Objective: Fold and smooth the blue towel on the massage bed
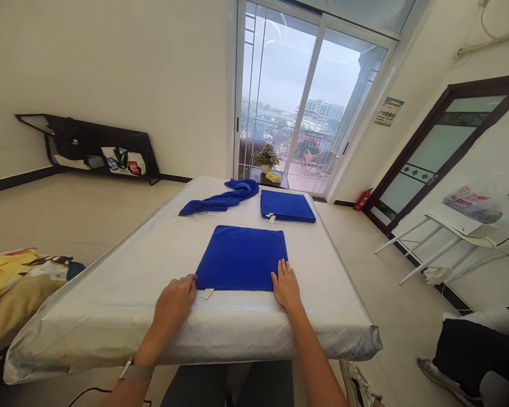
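Note:
A blue towel (242,257), folded into a flat rectangle, lies on the covered table in front of me. A small white tag (207,294) sticks out from its near edge. At the near left corner, the fingers of my left hand (176,298) are closed on the towel's edge. My right hand (287,285) rests flat with fingers stretched out on the near right corner. Farther back on the right lies a folded blue towel stack (287,205), also with a white tag. Beside it, to the left, is a crumpled blue towel (223,198).
A shiny pale cover (123,294) drapes the table. Patterned bedding (25,282) is heaped at the left. A small table with a potted plant (266,157) stands beyond the far end. To the right are a white chair (432,234) with a plastic bag, and another person's dark-clothed leg (470,350).

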A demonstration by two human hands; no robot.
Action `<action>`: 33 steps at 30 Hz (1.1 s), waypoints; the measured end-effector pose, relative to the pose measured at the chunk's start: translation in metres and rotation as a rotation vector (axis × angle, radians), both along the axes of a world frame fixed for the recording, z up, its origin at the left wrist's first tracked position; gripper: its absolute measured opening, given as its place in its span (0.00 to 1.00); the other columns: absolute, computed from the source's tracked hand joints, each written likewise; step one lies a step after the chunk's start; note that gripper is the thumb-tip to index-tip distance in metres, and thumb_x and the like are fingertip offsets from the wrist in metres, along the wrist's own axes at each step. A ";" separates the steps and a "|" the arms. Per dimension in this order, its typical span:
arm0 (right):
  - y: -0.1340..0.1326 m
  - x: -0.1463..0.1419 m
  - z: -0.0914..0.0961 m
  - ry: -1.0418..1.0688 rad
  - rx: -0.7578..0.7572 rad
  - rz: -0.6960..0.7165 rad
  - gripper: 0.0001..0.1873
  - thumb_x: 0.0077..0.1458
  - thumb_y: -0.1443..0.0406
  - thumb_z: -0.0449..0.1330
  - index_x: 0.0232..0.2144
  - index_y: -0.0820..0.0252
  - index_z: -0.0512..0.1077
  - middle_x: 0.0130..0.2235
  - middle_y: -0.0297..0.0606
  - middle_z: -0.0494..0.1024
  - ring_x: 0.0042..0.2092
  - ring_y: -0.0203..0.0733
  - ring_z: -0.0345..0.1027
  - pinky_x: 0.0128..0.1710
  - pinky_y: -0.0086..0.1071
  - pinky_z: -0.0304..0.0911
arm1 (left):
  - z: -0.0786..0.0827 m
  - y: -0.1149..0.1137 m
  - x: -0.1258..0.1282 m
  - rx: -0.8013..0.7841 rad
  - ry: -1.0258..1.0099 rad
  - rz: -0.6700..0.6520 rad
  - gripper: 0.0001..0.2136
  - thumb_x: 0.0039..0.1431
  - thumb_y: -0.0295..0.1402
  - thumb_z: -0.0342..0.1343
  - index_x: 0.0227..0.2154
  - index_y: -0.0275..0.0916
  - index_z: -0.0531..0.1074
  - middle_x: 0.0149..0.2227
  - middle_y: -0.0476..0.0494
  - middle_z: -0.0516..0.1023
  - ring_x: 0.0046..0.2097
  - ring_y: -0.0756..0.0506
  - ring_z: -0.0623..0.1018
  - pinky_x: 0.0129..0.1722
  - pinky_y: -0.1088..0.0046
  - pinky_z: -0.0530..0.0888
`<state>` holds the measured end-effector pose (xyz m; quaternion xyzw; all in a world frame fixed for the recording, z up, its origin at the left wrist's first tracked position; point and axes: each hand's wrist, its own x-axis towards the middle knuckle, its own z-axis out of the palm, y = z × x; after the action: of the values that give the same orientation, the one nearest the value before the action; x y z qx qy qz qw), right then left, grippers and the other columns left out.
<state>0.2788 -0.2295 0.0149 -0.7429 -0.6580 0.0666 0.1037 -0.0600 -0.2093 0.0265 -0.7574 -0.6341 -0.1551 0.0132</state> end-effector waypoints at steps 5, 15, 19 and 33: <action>0.001 -0.001 -0.001 0.012 -0.001 0.003 0.34 0.70 0.56 0.37 0.71 0.69 0.47 0.72 0.46 0.45 0.73 0.46 0.34 0.70 0.44 0.36 | 0.017 0.014 0.059 0.165 -0.106 -0.143 0.19 0.68 0.37 0.41 0.48 0.39 0.77 0.43 0.35 0.77 0.46 0.38 0.75 0.49 0.59 0.71; 0.001 0.000 -0.001 0.008 -0.034 0.002 0.32 0.70 0.60 0.37 0.71 0.66 0.45 0.73 0.44 0.44 0.73 0.44 0.31 0.70 0.43 0.35 | -0.020 0.032 0.212 0.049 -0.021 -0.636 0.31 0.71 0.48 0.31 0.67 0.35 0.58 0.68 0.35 0.61 0.70 0.39 0.57 0.68 0.54 0.55; 0.001 -0.001 -0.001 0.006 -0.013 -0.010 0.33 0.70 0.57 0.37 0.71 0.70 0.46 0.72 0.47 0.45 0.73 0.45 0.33 0.70 0.43 0.34 | -0.036 0.043 0.158 0.036 0.016 -0.489 0.31 0.70 0.50 0.34 0.68 0.38 0.55 0.70 0.36 0.57 0.71 0.37 0.53 0.69 0.52 0.51; 0.000 -0.001 0.007 -0.017 -0.091 -0.012 0.34 0.70 0.55 0.37 0.71 0.68 0.45 0.72 0.45 0.44 0.73 0.47 0.36 0.70 0.45 0.36 | -0.050 0.041 0.027 -0.051 -0.009 -0.099 0.39 0.66 0.55 0.36 0.68 0.27 0.53 0.70 0.28 0.53 0.71 0.31 0.53 0.67 0.51 0.56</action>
<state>0.2782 -0.2296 0.0217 -0.7514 -0.6506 0.0895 0.0646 -0.0326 -0.1683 -0.0236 -0.7871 -0.5999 -0.1428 -0.0168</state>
